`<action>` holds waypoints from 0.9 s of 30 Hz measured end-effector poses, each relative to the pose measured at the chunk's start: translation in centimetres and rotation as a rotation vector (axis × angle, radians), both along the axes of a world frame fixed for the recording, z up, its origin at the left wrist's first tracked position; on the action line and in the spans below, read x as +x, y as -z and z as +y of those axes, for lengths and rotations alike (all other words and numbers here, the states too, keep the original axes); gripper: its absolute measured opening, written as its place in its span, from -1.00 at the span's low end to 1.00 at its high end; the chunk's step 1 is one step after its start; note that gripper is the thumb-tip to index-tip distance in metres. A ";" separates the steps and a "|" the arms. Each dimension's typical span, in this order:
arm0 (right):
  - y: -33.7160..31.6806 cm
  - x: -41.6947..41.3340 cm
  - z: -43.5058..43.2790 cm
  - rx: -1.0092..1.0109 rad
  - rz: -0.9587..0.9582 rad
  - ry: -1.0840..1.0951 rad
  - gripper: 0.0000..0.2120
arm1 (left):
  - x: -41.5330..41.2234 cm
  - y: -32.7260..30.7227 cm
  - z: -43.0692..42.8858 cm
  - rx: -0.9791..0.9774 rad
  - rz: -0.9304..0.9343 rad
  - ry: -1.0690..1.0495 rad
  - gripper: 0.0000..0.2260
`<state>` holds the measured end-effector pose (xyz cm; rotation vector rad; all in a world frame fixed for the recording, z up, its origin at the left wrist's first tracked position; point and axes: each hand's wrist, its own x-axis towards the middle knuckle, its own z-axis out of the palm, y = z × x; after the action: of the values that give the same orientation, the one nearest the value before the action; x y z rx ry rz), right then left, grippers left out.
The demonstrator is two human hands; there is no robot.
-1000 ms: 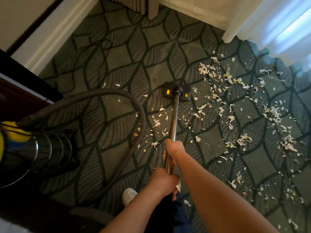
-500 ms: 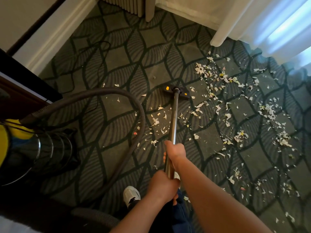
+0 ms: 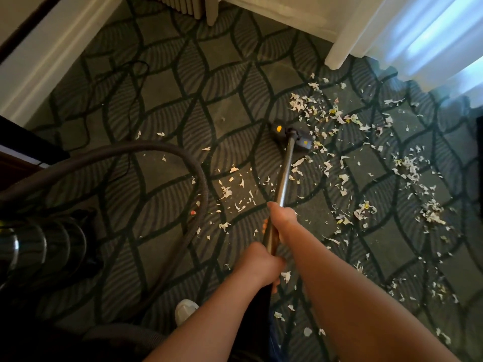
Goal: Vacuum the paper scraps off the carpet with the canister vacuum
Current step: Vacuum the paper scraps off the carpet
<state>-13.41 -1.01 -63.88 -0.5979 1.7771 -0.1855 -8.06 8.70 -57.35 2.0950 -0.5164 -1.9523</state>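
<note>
A person stands on the carpet (image 3: 183,100), which is dark green with leaf shapes on it. Both hands hold the long shiny pipe (image 3: 283,176) of the vacuum. The right hand (image 3: 283,218) is wrapped tight round the pipe, further out from the body. The left hand (image 3: 257,265) grips the pipe too, closer in, just behind the right one.

The pipe slants away from the person and down to the black floor head (image 3: 291,135), which has yellow spots on top. The floor head sits flat on the carpet near the middle of the room. It is right at the edge of the paper scraps (image 3: 337,116). The scraps are small, torn and mostly white. Lots of them lie to the right of the floor head, and they spread far out toward the white curtain (image 3: 418,35). More lie beside the pipe on both sides, and a few lie near the person's arms.

A thick grey hose (image 3: 167,152) bends in a big loop on the left. It runs back toward the canister (image 3: 44,244), which stands at the left edge. It is dark there, so I think I see shiny rings on the canister, but not much more.

A thin black cord (image 3: 130,71) curls on the carpet near the white wall board (image 3: 52,56). One white shoe (image 3: 185,310) peeks out under the left arm.
</note>
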 end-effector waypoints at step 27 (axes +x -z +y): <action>0.1 -0.8 8.7 0.021 0.124 -0.015 -0.68 | 0.3 -1.5 7.2 0.098 0.113 0.092 -0.93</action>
<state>-14.17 7.65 -63.99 -0.6188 1.8915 -0.1218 -7.71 15.91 -55.85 2.0362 -0.5121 -2.1746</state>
